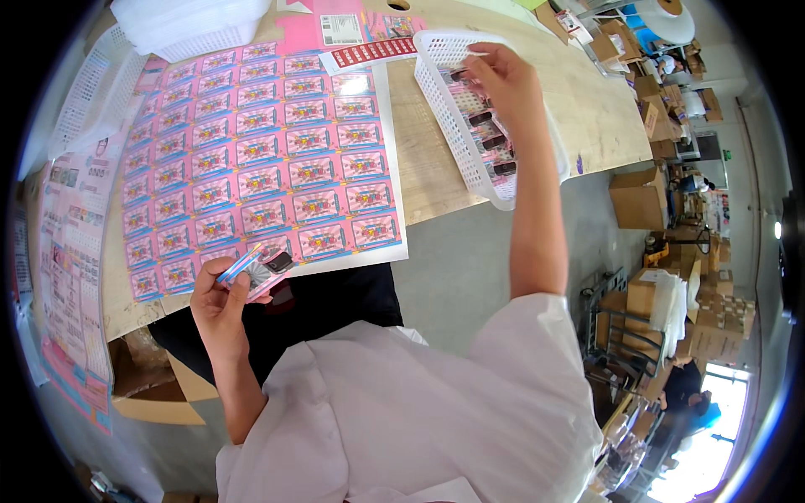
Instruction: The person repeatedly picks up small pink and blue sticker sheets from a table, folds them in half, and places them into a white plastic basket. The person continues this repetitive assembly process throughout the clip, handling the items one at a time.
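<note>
Near the table's front edge, my left hand (222,302) is closed on a small pink-and-blue card packet (258,267). A dark oblong piece shows on the packet's right part, and my fingers hide part of it. Over the far end of a white perforated basket (432,92), my right hand (506,80) has its fingers bent together. Whatever is in those fingertips is too small to make out. Several small clear-and-pink packets with black pieces (495,142) lie in the basket, partly covered by my right forearm.
A large printed sheet (264,151) with rows of pink labels covers the table's left part. Beyond it stand stacked white baskets (189,29) and a red-and-white strip (373,54). Cardboard boxes (639,199) and a black cart (625,335) stand to the right.
</note>
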